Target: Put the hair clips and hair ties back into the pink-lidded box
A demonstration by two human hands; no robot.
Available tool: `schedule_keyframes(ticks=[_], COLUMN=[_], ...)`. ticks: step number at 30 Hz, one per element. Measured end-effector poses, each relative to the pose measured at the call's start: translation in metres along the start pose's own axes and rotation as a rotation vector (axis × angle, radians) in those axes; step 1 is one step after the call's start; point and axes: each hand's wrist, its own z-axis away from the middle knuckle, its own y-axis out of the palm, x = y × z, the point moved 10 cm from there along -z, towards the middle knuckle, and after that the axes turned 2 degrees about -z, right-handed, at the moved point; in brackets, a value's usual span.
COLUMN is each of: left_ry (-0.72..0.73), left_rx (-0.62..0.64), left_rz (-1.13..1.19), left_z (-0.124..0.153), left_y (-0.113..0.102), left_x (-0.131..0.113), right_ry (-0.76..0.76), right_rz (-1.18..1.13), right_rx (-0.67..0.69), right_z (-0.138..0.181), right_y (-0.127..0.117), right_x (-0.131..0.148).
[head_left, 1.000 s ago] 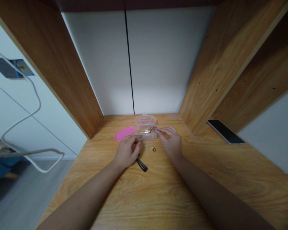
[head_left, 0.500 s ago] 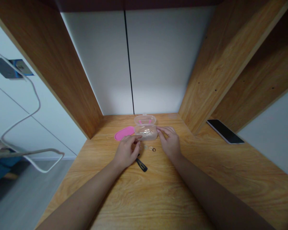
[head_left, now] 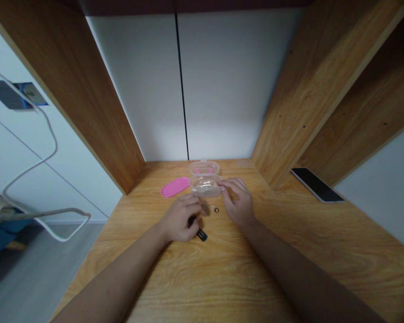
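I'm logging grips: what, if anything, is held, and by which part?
Can't tell: right hand seems to touch the right rim of the clear box; left hand partly covers the black clip.

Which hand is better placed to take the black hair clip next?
The left hand, probably: it partly covers the black hair clip, while the right hand is farther off, at the clear box.

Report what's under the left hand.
A black clip is partly hidden by the left hand: its near end sticks out. Its middle, and anything else beneath, is covered from view.
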Motion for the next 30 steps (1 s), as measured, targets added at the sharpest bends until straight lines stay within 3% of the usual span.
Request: schedule_keyframes(ticks=[3,6,15,22,30], left_ry=[0.092,0.052,0.005,-0.190,-0.126], left_rx=[0.185,0.249,0.261,0.322,0.314], left_rz=[0.051,-0.011,-0.286,-0.463,-0.304], left_z=[0.000,0.001,0.004,0.009,0.007], left_y=[0.012,0.014,0.011,0.002,0.018], left_x=[-0.018,-0.017,0.000,0.016,0.001], right_ry=[-0.049,-0.055,-0.069,-0.109,-0.110], right_rz=[-0.022,-0.021,-0.028,-0.046,-0.037], right_rx=[0.030,0.031,0.037,0.019,0.018], right_z=[0.000,-0.001,0.001,0.001,0.001], right_y=[0.000,-0.001,0.000,-0.001,-0.001], right_x=[0.011,0.012,0.011,0.014,0.013])
